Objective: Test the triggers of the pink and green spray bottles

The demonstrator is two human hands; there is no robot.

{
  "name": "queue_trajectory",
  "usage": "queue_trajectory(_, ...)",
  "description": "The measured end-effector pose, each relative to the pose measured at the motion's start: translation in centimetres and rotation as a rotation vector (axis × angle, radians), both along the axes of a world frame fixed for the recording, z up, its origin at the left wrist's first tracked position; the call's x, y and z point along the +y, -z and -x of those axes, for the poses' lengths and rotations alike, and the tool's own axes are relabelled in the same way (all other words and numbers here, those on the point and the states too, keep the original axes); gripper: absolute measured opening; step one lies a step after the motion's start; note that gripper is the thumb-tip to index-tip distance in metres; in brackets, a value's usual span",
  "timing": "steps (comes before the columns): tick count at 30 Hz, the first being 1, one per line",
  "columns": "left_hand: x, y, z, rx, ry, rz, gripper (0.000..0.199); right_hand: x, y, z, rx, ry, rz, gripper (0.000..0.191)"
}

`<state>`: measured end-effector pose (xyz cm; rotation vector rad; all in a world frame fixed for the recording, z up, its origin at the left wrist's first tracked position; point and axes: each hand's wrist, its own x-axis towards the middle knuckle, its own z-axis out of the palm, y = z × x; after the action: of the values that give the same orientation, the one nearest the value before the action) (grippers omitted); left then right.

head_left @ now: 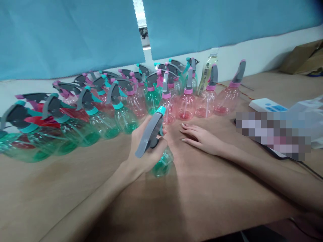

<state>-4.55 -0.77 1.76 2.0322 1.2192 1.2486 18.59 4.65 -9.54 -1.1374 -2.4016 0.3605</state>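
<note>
Left fingers (159, 147) partly hide the green spray bottle (162, 165).

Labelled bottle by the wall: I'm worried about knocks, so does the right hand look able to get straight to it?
Probably not: the right hand looks empty, but pink spray bottles stand in front of the labelled bottle; reaching over them might work.

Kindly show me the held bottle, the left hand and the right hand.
Held bottle (161, 165): head view, lower body.
Left hand (148, 160): head view, near thumb base.
Right hand (210, 142): head view, back of hand.
</note>
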Motion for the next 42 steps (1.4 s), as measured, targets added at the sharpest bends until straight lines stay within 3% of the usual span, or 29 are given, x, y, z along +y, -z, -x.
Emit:
queue_trajectory(4,0.0,-0.1,0.0,-0.006,0.021,0.000,0.016,-0.1,-0.3,0.1,0.030,0.024,0.047,0.052)
queue_trajectory(9,0.0,0.4,0.1,0.010,-0.006,-0.007,0.029,-0.7,-2.0,0.4,0.168,0.082,0.148,0.049)
queue_trajectory(20,-0.3,1.2,-0.8,-0.146,-0.004,-0.001,0.036,-5.2,-5.2,1.1,0.277,-0.137,0.364,0.057)
queue_trajectory(28,-0.9,2.7,-2.9,-0.113,0.011,-0.098,0.048,-8.2,-5.6,2.6,0.432,-0.233,0.365,0.072)
queue_trajectory(33,-1.4,3.1,-4.3,-0.123,0.044,-0.079,0.051,-9.0,-5.4,3.2,0.506,-0.168,0.293,0.084)
queue_trajectory(38,-1.2,2.7,-5.3,-0.105,0.060,-0.081,0.051,-9.4,-5.5,3.4,0.514,-0.107,0.206,0.073)
queue_trajectory(42,-1.5,2.2,-5.0,-0.066,0.054,0.062,0.058,-9.5,-5.8,3.5,0.467,-0.094,0.213,0.069)
